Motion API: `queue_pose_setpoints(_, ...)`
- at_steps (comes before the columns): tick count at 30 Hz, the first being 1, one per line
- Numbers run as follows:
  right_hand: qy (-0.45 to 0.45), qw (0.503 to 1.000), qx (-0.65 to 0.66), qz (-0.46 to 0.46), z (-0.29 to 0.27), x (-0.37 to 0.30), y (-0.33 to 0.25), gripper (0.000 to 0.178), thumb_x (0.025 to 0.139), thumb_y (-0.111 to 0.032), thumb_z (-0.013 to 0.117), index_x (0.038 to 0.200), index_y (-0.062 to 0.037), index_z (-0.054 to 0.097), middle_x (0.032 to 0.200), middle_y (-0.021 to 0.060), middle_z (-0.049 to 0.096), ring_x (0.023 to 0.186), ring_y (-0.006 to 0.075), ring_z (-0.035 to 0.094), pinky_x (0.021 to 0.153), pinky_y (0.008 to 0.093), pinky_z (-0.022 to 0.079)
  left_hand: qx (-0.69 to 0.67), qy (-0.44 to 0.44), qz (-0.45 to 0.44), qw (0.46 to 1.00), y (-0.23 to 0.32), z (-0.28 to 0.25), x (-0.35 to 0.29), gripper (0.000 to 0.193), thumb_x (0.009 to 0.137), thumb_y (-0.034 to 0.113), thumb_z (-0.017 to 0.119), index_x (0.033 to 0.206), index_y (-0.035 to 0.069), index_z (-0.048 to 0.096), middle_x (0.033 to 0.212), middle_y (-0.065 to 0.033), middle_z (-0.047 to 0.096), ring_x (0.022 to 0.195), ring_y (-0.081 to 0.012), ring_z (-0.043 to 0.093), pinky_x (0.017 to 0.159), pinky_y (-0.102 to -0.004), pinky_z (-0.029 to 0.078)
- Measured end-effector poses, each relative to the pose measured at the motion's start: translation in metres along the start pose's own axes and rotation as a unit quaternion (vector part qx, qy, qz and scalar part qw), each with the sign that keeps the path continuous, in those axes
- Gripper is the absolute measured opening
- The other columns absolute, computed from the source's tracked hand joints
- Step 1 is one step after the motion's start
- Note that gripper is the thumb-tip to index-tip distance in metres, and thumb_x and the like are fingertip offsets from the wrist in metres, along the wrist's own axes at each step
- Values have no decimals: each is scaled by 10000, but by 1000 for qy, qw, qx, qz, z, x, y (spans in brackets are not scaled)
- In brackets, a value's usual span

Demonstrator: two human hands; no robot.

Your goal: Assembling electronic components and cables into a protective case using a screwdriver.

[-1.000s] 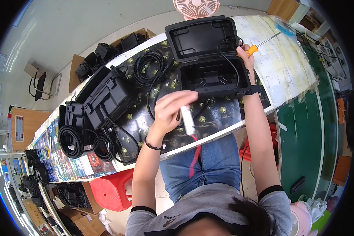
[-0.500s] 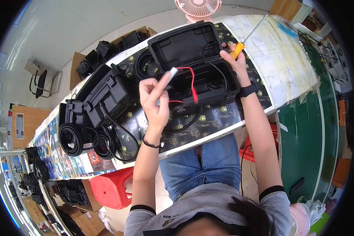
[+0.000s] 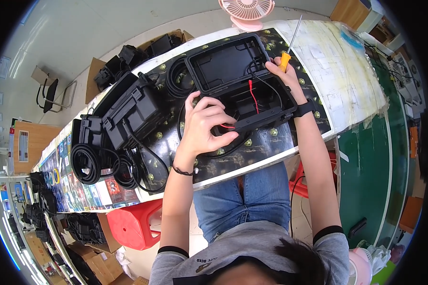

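An open black plastic case (image 3: 265, 122) lies in front of me, its lid (image 3: 228, 64) tipped back. My left hand (image 3: 205, 121) curls around its left end, fingers over the wall and thumb outside. A short red wire shows between them; other fingertips are partly hidden. Inside the case a red wire (image 3: 255, 97) with a red sleeved end stands up, beside a thin black cable (image 3: 272, 88). At the case's right end, my right hand (image 3: 290, 78) is closed on a screwdriver (image 3: 285, 59) with a yellow handle, its metal shaft pointing away. This hand also rests against the case.
Other black cases (image 3: 133, 116) and coiled black cables (image 3: 85, 166) crowd the table's left. A ribbed black hose (image 3: 176, 78) lies behind the open case. A pink fan (image 3: 247, 12) stands at the far edge. Red stools (image 3: 133, 227) are below the table.
My left hand has lowered onto the case's left end, and the white piece with a red wire that it held up is out of sight. The screwdriver has tilted more upright.
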State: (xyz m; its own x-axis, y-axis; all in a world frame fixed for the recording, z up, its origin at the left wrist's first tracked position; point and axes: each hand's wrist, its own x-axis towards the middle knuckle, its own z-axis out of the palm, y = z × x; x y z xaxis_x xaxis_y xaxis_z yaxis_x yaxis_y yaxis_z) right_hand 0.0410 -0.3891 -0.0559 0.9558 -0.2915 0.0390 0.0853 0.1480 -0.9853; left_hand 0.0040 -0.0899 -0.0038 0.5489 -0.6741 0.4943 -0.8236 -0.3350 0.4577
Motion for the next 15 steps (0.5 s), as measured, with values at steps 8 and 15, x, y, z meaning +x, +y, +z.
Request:
queue_pose_setpoints(8,-21,980,170,-104,-8,-6,-2,392,775,-23,786,811,-170,423,1103,52,557,872,83,573,774,212,454,63,201,54,976,2,8,3,619,554,439,788,1104,169,702,979,-27,638,965,-248,584,929,-433,397)
queue_pose_setpoints(15,21,973,176,-148,-22,-8,-6,430,761,1,775,710,-188,392,1163,88,562,1107,130,515,905,255,422,151,307,152,927,-8,11,-10,332,662,388,813,808,150,634,808,-21,596,717,-208,555,628,-325,435)
